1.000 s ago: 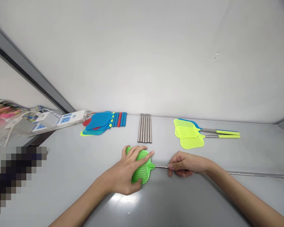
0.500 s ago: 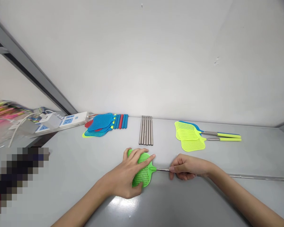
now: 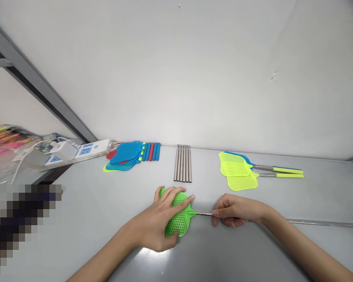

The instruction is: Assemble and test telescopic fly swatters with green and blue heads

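Head view: left hand [image 3: 157,223] clasping green swatter head [image 3: 182,219], right hand [image 3: 233,209] pinching its metal shaft [image 3: 203,214], centre of grey table [image 3: 88,203].
At far left, a white power strip [image 3: 98,148] with plugs in it; next, blue swatter heads [image 3: 125,152] piled over red and yellow-green ones, beside a row of blue and red handles [image 3: 151,152]. Left hand spread across the green head, fingers over the far edge, thumb at the near edge. Metal tubes [image 3: 183,164] lie side by side just beyond. Shaft runs rightward from the green head's neck into the right hand, thumb and fingers closed on it (the other end I cannot make out). Beyond that hand, yellow-green swatters [image 3: 241,182] with handles overlap a blue swatter [image 3: 244,157].
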A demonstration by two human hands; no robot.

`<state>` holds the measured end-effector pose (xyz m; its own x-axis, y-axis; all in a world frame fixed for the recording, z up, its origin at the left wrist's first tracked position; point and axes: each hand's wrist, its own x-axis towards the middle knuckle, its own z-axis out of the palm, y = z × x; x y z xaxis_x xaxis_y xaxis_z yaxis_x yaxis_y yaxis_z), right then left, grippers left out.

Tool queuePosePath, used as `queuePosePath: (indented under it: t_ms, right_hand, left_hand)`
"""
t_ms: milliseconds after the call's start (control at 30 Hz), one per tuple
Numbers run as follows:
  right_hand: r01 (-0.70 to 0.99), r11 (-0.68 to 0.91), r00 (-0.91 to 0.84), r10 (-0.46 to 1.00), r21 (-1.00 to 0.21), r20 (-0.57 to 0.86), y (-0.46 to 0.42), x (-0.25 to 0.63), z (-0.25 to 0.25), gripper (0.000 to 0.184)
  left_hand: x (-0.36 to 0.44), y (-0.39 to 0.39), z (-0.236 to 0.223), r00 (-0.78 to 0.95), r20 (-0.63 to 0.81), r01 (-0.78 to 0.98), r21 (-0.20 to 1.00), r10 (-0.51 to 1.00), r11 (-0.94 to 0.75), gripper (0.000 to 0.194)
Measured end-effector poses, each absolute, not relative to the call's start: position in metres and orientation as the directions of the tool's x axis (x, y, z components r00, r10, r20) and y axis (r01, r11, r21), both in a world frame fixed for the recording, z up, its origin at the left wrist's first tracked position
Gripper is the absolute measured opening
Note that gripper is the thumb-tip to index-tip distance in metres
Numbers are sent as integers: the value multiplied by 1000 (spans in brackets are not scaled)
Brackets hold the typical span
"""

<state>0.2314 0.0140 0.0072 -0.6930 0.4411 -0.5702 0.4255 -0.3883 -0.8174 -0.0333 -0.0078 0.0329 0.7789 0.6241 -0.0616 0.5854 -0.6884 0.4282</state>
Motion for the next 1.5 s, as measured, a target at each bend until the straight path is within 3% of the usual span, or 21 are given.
queuePosePath:
  t_ms: [300, 433, 500, 800, 1100, 1500]
  right_hand:
    - [443, -355, -700, 437, -823, -565, 14, 231, 7, 33]
    - [507, -267, -672, 472, -820, -570, 8, 226, 12, 33]
    - [560, -208, -643, 501, -802, -579, 4, 222, 15, 34]
    - [621, -86, -602, 584, -779, -544, -16, 205, 21, 23]
    - [512, -257, -632, 534, -820, -562, -16, 204, 12, 22]
    - [459, -410, -652, 447, -788, -612, -12, 203, 9, 25]
  left_hand:
    - [-27, -13, 30, 710, -57, 654, 422, 702, -628, 71]
    - [-22, -15, 29, 699, -40, 642, 475, 714, -602, 27]
    - [-20, -16, 27, 710, -31, 633, 467, 703, -618, 17]
    - [-12, -31, 33, 784, -60, 577, 438, 618, -690, 21]
    - [-9, -33, 33, 791, -14, 568, 385, 611, -727, 19]
    - [-4, -34, 22, 795, -12, 564, 378, 606, -734, 16]
